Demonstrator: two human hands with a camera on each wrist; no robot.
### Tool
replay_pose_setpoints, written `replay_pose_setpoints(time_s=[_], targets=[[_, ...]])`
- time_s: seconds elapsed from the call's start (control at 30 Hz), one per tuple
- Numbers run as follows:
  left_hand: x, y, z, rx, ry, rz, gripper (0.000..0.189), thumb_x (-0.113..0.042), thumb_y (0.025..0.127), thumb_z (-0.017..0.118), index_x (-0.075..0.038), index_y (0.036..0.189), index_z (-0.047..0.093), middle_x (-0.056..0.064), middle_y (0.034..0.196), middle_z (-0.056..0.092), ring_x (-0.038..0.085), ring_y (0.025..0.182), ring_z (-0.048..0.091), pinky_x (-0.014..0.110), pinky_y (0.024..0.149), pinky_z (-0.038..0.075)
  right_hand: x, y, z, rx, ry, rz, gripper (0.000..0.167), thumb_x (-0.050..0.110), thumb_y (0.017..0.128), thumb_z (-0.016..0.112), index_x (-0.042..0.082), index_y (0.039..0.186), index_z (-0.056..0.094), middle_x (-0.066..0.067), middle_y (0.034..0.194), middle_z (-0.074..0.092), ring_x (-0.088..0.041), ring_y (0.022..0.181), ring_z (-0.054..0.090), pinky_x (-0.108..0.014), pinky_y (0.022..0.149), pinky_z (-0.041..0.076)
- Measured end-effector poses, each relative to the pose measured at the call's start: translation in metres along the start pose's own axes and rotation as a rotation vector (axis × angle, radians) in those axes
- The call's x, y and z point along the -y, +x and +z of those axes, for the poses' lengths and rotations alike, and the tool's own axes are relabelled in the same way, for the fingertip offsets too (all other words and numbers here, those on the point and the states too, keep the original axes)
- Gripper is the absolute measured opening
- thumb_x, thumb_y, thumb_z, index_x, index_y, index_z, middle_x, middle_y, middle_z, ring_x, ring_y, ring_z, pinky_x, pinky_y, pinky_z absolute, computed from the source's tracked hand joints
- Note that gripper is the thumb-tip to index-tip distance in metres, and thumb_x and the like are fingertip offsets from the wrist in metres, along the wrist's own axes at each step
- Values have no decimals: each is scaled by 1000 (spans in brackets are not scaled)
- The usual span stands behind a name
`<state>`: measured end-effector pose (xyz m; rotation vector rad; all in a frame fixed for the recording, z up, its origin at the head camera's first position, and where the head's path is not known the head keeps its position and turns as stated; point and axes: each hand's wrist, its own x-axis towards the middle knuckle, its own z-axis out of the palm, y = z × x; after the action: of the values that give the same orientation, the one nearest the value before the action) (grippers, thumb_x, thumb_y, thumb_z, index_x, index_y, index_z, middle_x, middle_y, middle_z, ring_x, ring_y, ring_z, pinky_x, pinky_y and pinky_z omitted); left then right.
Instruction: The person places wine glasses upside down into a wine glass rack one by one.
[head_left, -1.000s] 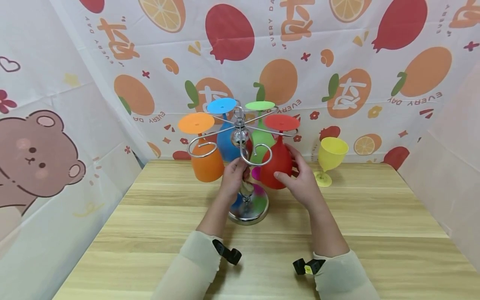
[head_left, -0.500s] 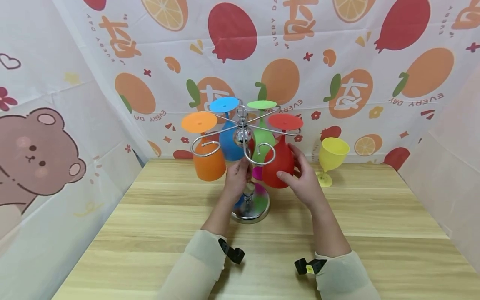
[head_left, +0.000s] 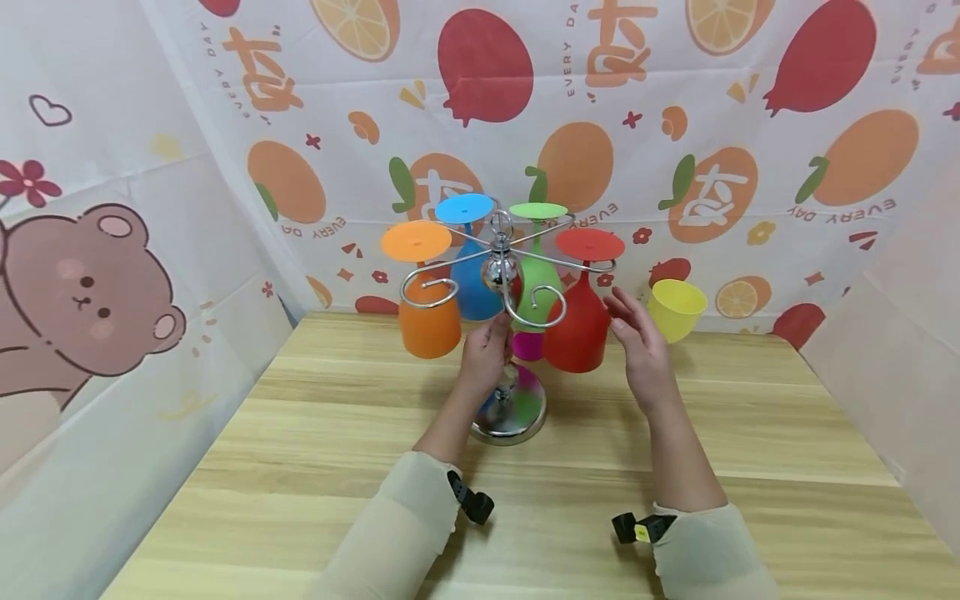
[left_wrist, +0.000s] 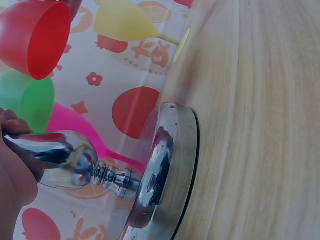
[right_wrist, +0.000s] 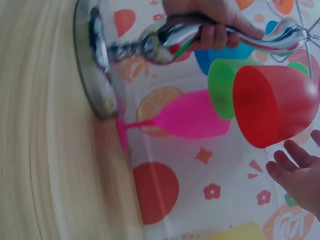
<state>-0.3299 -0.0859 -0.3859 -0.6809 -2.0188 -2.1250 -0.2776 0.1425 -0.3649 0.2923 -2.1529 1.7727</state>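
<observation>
My left hand [head_left: 483, 357] grips the column of a chrome goblet rack [head_left: 517, 423]; the right wrist view shows the fingers curled round the polished column [right_wrist: 172, 40]. Upside down from the rack's wire arms hang a red goblet [head_left: 577, 329], an orange goblet [head_left: 430, 327], a blue goblet [head_left: 480, 287] and a green goblet [head_left: 540, 279]. To the right of the red goblet is my right hand [head_left: 647, 357], its fingers loosely extended. In the right wrist view, a small gap separates these fingers [right_wrist: 285, 160] from the red goblet.
Behind the rack a pink goblet [right_wrist: 192, 115] stands upright on the table. At the back right stands a yellow goblet [head_left: 677, 310], partly hidden by my right hand. A printed cloth [head_left: 480, 150] hangs behind the wooden table [head_left: 300, 500].
My right hand has let go of the red goblet and moved right, away from it. The red goblet stays hanging. My left hand keeps holding the column. The head view has shifted slightly.
</observation>
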Motion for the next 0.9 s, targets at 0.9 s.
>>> replay_pose_setpoints(time_s=[0.9], targets=[[-1,-9,-12,-42,77,-27,42,-16,107,40,11,74,46,5,57,43,10,51,41,22,49,35,-28,112,-12,318,-916,-147,48,33,97,59,15,140,53,-16,136,52,-35,125,44,-57,100,46]])
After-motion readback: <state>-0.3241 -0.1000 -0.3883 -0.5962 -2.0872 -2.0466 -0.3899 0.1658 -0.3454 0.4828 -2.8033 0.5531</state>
